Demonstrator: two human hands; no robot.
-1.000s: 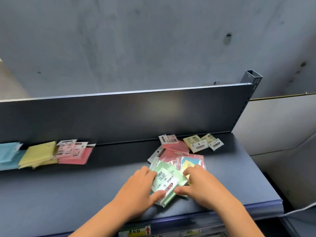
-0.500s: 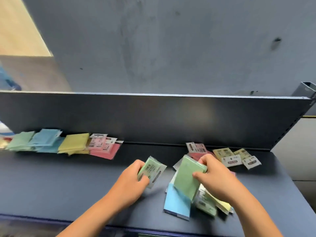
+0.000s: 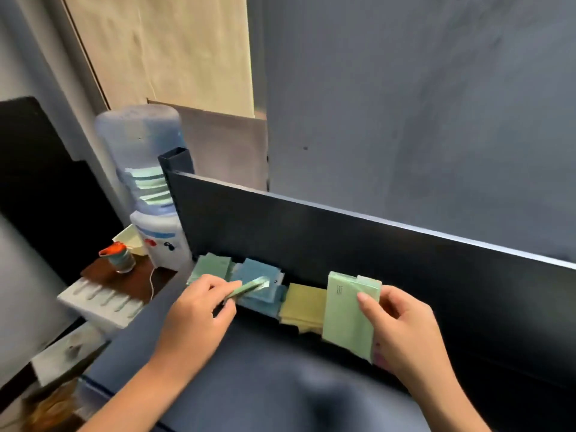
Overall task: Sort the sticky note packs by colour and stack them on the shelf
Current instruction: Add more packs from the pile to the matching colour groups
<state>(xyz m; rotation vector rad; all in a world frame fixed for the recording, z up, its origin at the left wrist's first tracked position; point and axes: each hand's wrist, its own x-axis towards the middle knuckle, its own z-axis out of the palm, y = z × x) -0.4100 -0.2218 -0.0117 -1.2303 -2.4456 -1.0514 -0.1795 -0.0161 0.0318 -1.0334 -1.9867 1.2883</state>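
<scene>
Grey plaster wall fills the background behind a dark blue-grey metal shelf (image 3: 249,363) with an upright back panel (image 3: 343,244). Along the foot of that panel lie sorted piles: a green pile of sticky note packs (image 3: 210,268) at about ten o'clock from the shelf's middle, a blue pile (image 3: 260,272) just beside it, and a yellow pile (image 3: 304,304) next along toward twelve o'clock. The left hand (image 3: 194,316) is pinched shut on a thin green sticky note pack (image 3: 247,288), held nearly flat and edge-on over the blue pile, close to the green one. The right hand (image 3: 402,332), at two o'clock, is clamped on a small bundle of pale green packs (image 3: 346,319) held upright, thumb across the front, partly covering the yellow pile; a sliver of pink shows at its lower edge. Off the shelf's left end, at nine to ten o'clock, stands a white water dispenser with a blue bottle (image 3: 146,182), and a small glass jar (image 3: 120,260) sits on a brown tabletop (image 3: 137,282).
</scene>
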